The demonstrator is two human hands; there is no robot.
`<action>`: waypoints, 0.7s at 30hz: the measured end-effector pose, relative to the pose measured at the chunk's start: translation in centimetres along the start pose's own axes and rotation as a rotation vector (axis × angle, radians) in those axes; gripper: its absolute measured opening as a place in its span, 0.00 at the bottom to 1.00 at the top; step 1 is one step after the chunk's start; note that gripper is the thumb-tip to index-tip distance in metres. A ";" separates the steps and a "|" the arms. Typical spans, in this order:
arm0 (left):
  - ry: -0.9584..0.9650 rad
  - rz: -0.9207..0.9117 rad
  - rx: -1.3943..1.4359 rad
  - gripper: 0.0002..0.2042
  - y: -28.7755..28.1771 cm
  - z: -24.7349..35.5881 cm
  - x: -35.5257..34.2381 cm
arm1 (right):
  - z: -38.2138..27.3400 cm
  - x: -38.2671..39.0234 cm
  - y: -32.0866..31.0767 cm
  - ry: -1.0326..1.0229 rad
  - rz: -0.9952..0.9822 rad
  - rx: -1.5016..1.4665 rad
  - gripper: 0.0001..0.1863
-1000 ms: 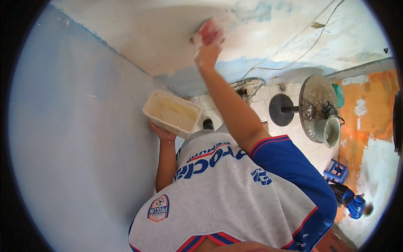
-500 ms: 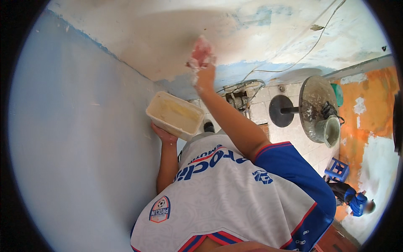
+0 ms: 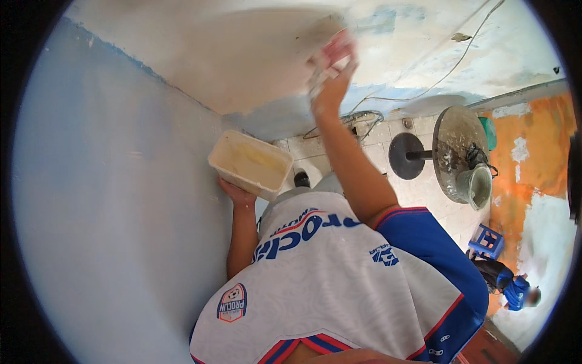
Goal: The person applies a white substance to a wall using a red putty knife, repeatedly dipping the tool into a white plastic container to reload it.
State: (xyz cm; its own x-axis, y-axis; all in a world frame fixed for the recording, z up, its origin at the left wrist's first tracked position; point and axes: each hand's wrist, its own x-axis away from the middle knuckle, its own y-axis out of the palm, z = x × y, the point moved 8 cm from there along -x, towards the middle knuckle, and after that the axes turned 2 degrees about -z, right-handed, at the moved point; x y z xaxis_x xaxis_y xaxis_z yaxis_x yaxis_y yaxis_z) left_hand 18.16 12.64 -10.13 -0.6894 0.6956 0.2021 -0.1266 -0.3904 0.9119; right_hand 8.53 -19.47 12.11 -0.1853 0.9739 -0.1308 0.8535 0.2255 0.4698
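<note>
My left hand (image 3: 235, 192) supports a cream rectangular plastic tub (image 3: 242, 159) from beneath its near left edge, beside the blue left wall (image 3: 109, 200). The tub holds a shallow pale, yellowish residue or paste. My right hand (image 3: 333, 79) is raised at the patchy cream and pale-blue wall (image 3: 260, 54) ahead, smeared with white and closed around a pink, white-coated object (image 3: 337, 48), blurred, perhaps a pad or scraper. I cannot tell if it touches the wall.
Cables (image 3: 436, 82) run along the wall to the tiled floor (image 3: 376, 136). At right are a tipped round table (image 3: 448, 130) with grey bucket (image 3: 476, 185) and black bag, a green container (image 3: 488, 133), blue stool (image 3: 487, 239), and a person in blue (image 3: 515, 294) by an orange, white-patched wall (image 3: 521, 170).
My right hand first dropped down and slightly left along the wall, then moved up and to the right with the pink object. My left hand and the tub have barely moved.
</note>
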 end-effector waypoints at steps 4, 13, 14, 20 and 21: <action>-0.038 0.120 -0.067 0.37 0.6 -0.9 -0.8 | 1.5 -2.8 0.6 -0.025 0.034 0.249 0.43; -0.011 0.042 -0.015 0.35 -0.3 -1.0 -0.3 | 0.0 -1.9 -1.0 0.021 0.034 -0.042 0.47; -0.024 0.044 -0.018 0.34 0.3 -1.3 -0.5 | -0.6 -3.6 -1.1 0.004 0.085 -0.051 0.46; -0.044 0.041 -0.060 0.38 2.4 -1.2 -1.5 | 8.2 2.6 0.5 0.003 0.067 0.339 0.41; -0.021 0.043 -0.052 0.37 2.6 -1.1 -1.5 | 7.3 2.0 0.1 -0.047 0.056 0.233 0.40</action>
State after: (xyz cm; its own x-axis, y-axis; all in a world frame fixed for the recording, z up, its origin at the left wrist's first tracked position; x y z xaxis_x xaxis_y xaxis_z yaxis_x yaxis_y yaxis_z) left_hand 18.07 9.89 -8.51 -0.6802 0.6895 0.2490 -0.1343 -0.4511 0.8823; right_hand 11.77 -17.72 5.53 -0.1167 0.9812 -0.1534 0.9519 0.1546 0.2645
